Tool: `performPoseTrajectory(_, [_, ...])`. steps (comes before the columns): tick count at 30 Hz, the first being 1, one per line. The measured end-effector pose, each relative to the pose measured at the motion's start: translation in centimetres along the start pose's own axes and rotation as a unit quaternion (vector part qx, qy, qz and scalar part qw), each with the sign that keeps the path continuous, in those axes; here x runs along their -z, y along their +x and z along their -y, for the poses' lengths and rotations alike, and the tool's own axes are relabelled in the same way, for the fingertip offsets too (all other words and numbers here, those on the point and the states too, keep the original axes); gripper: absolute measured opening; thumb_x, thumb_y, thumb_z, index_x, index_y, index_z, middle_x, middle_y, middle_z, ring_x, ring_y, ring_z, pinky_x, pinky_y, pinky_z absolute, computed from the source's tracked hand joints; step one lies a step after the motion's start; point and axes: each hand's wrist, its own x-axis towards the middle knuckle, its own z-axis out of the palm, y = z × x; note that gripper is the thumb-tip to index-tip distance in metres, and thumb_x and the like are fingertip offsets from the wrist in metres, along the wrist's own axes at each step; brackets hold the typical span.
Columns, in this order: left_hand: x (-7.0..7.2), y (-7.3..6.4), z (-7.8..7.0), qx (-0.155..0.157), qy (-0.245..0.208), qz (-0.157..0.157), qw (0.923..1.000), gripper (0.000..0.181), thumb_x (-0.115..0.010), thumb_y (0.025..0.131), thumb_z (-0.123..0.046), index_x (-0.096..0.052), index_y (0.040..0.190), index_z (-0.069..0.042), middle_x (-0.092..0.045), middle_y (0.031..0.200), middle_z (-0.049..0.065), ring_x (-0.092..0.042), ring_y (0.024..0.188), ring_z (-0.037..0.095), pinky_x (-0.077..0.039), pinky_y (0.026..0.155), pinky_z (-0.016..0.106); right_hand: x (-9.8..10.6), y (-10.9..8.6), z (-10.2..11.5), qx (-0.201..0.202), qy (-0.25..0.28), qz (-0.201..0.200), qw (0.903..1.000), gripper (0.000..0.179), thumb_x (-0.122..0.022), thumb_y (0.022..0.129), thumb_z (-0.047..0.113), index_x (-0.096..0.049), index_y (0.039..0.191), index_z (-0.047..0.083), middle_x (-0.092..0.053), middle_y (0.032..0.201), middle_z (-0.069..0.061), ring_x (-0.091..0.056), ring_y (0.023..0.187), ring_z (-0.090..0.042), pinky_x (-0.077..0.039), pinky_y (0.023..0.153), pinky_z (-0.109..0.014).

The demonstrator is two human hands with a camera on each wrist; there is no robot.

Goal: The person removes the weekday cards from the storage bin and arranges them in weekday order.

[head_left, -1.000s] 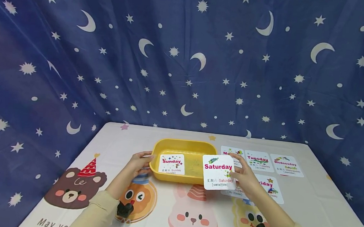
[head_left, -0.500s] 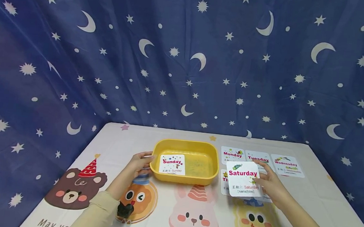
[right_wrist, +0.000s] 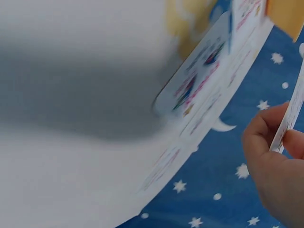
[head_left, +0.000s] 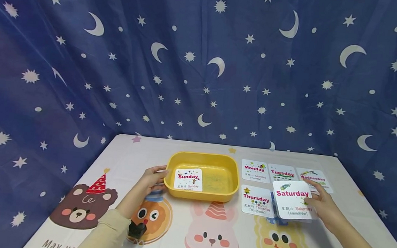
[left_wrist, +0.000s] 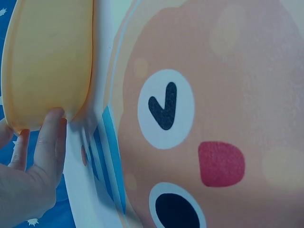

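Note:
My right hand [head_left: 323, 204] pinches the white Saturday card [head_left: 293, 203] at its right edge, thumb in front. The card tilts toward the head camera and covers most of the Friday card, whose picture shows in the right wrist view. Thursday [head_left: 257, 202] lies to its left. Behind are the Monday [head_left: 255, 173], Tuesday [head_left: 280, 172] and Wednesday [head_left: 313, 176] cards in a row. With its fingertips at the rim and outer wall, my left hand [head_left: 152, 178] holds the left end of a yellow plastic tray [head_left: 227, 196]. Inside the tray leans the Sunday card [head_left: 188, 179].
A pale tablecloth [head_left: 140, 150] with printed cartoon animals covers the table. Behind and at the sides hangs a dark blue curtain [head_left: 187, 92] with stars and moons. The right wrist view shows the table's edge beyond the laid cards.
My right hand has carried the Saturday card rightward from beside the tray to over the Friday card's spot, uncovering Monday and Thursday. The left hand and tray stay put.

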Motion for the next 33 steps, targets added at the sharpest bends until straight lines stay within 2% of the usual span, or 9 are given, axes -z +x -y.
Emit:
performPoseTrajectory(5, [-0.1,-0.1,0.1,0.0,0.0,-0.005,1.0,0.045,-0.059,0.093,-0.015,-0.047,0.135,-0.002,-0.062,0.115,0.022,-0.066,0.074,0.012,-0.06,0.063,0.027,1.9,0.3,-0.8,-0.024,-0.061,-0.028,0.9975,0.065,-0.042,0.095,0.005,-0.004,0.147,-0.001,-0.053,0.116,-0.031,-0.056,0.074,-0.001,-0.051,0.063,-0.021])
performPoseTrajectory(12, [-0.4,-0.2,-0.1,0.002,0.008,-0.005,1.0,0.045,-0.058,0.094,-0.015,-0.046,0.135,-0.003,-0.061,0.118,0.024,-0.066,0.074,0.013,-0.06,0.066,0.029,5.0,0.7,-2.6,-0.021,-0.12,-0.068,0.9902,0.071,-0.05,0.097,0.02,-0.006,0.144,-0.01,-0.053,0.109,-0.033,-0.052,0.069,0.003,-0.05,0.059,-0.02])
performPoseTrajectory(15, [-0.5,0.0,-0.2,-0.003,0.007,0.003,1.0,0.045,-0.057,0.094,-0.015,-0.046,0.136,-0.003,-0.058,0.122,0.025,-0.067,0.079,0.014,-0.06,0.068,0.03,6.4,1.1,-3.3,-0.021,-0.153,-0.077,0.9849,0.079,-0.053,0.096,0.029,-0.004,0.143,-0.012,-0.047,0.111,-0.037,-0.051,0.072,-0.003,-0.048,0.058,-0.019])
performPoseTrajectory(20, [-0.7,0.2,-0.5,-0.005,0.003,0.009,0.9999,0.045,-0.057,0.094,-0.015,-0.045,0.137,-0.003,-0.058,0.122,0.025,-0.068,0.082,0.017,-0.06,0.067,0.03,8.4,1.9,-4.8,-0.036,-0.206,-0.067,0.9756,0.089,-0.057,0.093,0.037,-0.003,0.141,-0.015,-0.039,0.112,-0.04,-0.05,0.082,-0.019,-0.043,0.059,-0.019])
performPoseTrajectory(27, [-0.9,0.2,-0.2,0.001,0.006,0.004,1.0,0.045,-0.057,0.094,-0.015,-0.046,0.136,-0.002,-0.058,0.122,0.026,-0.068,0.082,0.017,-0.06,0.067,0.03,9.3,2.7,-7.4,-0.028,-0.234,-0.042,0.9709,0.099,-0.063,0.089,0.037,0.0,0.139,-0.02,-0.041,0.113,-0.042,-0.051,0.083,-0.017,-0.041,0.063,-0.02])
performPoseTrajectory(30, [-0.9,0.1,-0.2,-0.003,0.005,0.003,1.0,0.044,-0.059,0.093,-0.016,-0.048,0.134,-0.003,-0.061,0.118,0.024,-0.068,0.083,0.018,-0.061,0.069,0.031,9.3,2.9,-8.4,-0.026,-0.246,-0.036,0.9682,0.105,-0.066,0.086,0.039,0.002,0.137,-0.022,-0.039,0.117,-0.042,-0.05,0.088,-0.024,-0.043,0.071,-0.028])
performPoseTrajectory(31, [-0.9,0.1,-0.2,-0.006,0.006,0.006,0.9999,0.045,-0.06,0.093,-0.018,-0.048,0.134,-0.003,-0.062,0.117,0.023,-0.068,0.083,0.018,-0.06,0.07,0.032,9.4,2.9,-8.7,-0.024,-0.246,-0.035,0.9684,0.106,-0.067,0.086,0.04,0.003,0.137,-0.022,-0.038,0.116,-0.042,-0.049,0.09,-0.026,-0.043,0.073,-0.032])
performPoseTrajectory(33, [-0.8,0.0,-0.3,-0.016,0.0,0.018,0.9997,0.047,-0.063,0.091,-0.021,-0.049,0.132,-0.002,-0.065,0.11,0.02,-0.068,0.082,0.017,-0.061,0.07,0.032,9.4,3.0,-9.0,-0.022,-0.25,-0.036,0.9672,0.107,-0.068,0.085,0.039,0.002,0.137,-0.022,-0.039,0.116,-0.042,-0.049,0.09,-0.025,-0.042,0.073,-0.03])
